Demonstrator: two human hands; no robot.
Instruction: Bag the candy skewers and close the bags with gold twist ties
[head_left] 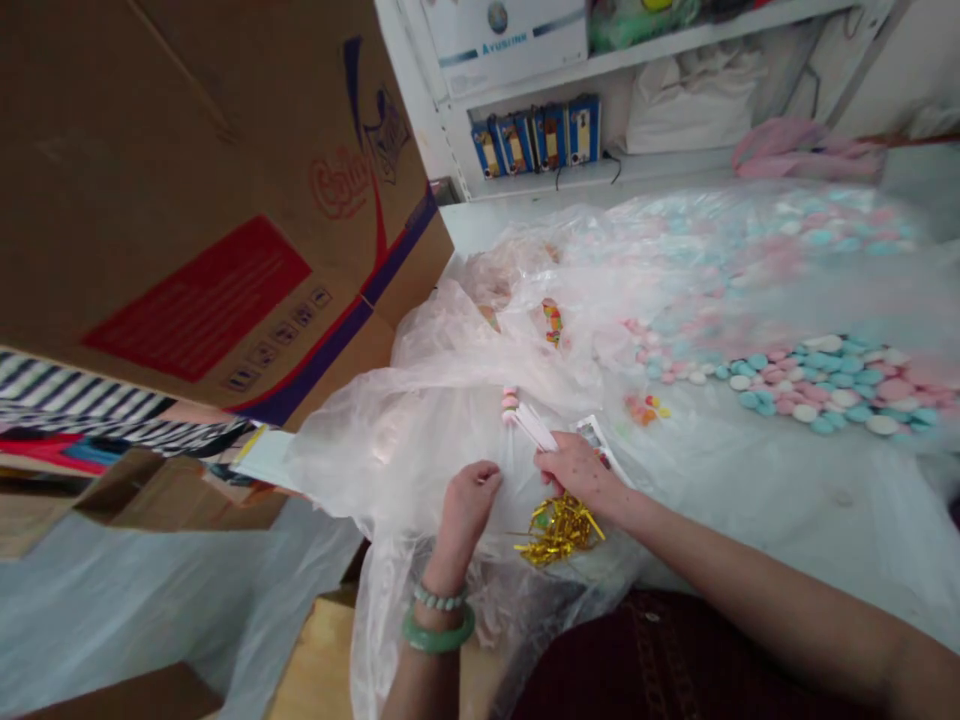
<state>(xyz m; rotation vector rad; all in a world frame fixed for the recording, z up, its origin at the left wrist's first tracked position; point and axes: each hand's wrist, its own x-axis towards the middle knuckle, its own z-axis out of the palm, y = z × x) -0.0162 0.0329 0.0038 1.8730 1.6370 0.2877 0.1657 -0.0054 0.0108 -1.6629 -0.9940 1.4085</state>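
My right hand [579, 475] grips a bundle of white sticks [534, 425], with a small stack of pink and pale candies [510, 405] at their far end. My left hand [469, 510] sits close by with curled fingers, resting on a crumpled clear plastic sheet [442, 420], and it wears a green bangle and a beaded bracelet. Gold tinsel ties [559, 530] lie just below my right hand. A printed paper slip [601, 450] pokes out past my right fingers. Pastel pink and blue round candies [825, 385] spread across the table to the right.
A large cardboard box [187, 180] looms over the left side, with a striped cloth [97, 415] below it. A small candy skewer [553, 322] and loose coloured candies [645, 408] lie on the plastic. Blue boxes [536, 135] stand on a white shelf [622, 170] behind.
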